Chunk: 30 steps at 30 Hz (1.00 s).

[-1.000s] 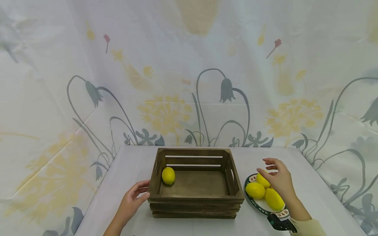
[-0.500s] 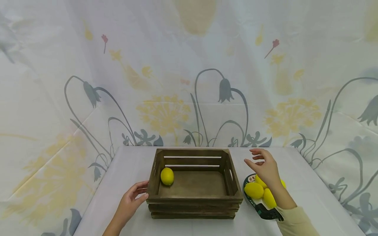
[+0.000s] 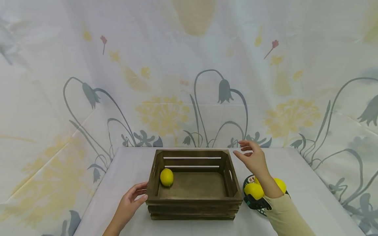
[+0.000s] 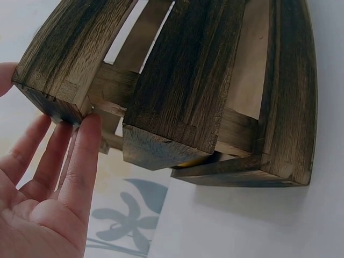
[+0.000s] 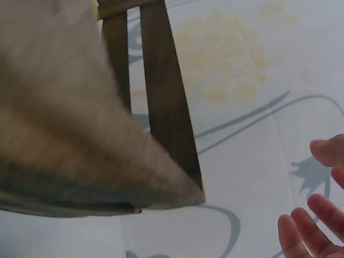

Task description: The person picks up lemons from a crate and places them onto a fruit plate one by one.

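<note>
The left hand (image 3: 130, 205) rests against the near left corner of a dark wooden crate (image 3: 193, 206) that stands on the desk (image 3: 124, 170). In the left wrist view its fingers (image 4: 80, 161) are straight and relaxed, with the tips touching the corner post of the crate; this grip is open and has hold of nothing.

The right hand (image 3: 254, 160) hovers in the air just beyond the crate's far right corner, palm turned toward the crate, fingers spread and loose. Its grip is open and empty, and it touches neither the crate nor the fruit.

One lemon (image 3: 166, 177) lies inside the crate, in the left part of the floor, a little beyond and to the right of the left hand's fingertips. Below the right hand and toward the person, partly hidden by the right forearm in its pale sleeve (image 3: 283, 214), a plate (image 3: 247, 183) with a dark rim sits on the desk just right of the crate, carrying more lemons (image 3: 254, 190).

Behind the desk hangs a light cloth (image 3: 189, 82) printed with grey bellflowers and yellow blooms.
</note>
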Available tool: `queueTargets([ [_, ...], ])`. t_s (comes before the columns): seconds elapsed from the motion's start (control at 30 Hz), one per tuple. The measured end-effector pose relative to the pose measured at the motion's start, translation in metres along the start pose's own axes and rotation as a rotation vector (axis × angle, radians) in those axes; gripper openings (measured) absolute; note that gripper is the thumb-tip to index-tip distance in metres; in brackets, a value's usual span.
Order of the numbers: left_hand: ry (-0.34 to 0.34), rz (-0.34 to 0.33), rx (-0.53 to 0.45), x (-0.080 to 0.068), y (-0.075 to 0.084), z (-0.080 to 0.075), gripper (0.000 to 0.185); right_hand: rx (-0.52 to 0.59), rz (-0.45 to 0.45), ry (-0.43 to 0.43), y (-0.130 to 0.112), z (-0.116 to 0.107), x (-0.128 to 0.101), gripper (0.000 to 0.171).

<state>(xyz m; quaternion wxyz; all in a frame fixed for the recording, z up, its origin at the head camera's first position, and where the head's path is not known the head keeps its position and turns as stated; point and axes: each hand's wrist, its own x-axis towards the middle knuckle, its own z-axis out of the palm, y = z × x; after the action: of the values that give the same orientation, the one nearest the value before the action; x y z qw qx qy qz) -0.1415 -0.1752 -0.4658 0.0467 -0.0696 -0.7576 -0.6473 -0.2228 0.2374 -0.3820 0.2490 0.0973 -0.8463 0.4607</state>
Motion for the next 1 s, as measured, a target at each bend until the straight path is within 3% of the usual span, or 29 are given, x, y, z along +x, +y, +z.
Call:
queueTargets([
  [0.3,-0.003,0.031,0.0,0.001,-0.001,-0.001,0.036,0.086,-0.037,-0.07,-0.011,0.02,0.018,0.034],
  [0.67,-0.017,0.047,-0.001,0.0,0.0,-0.001,0.036,0.139,0.014,-0.197,-0.018,0.046,0.03,0.036],
  [0.8,-0.018,0.068,0.004,-0.001,0.0,-0.002,0.036,0.169,0.015,-0.262,-0.034,0.055,0.032,0.035],
  [1.0,-0.023,0.074,-0.003,-0.001,0.0,-0.001,0.036,0.179,-0.074,-0.345,-0.025,0.077,0.04,0.035],
])
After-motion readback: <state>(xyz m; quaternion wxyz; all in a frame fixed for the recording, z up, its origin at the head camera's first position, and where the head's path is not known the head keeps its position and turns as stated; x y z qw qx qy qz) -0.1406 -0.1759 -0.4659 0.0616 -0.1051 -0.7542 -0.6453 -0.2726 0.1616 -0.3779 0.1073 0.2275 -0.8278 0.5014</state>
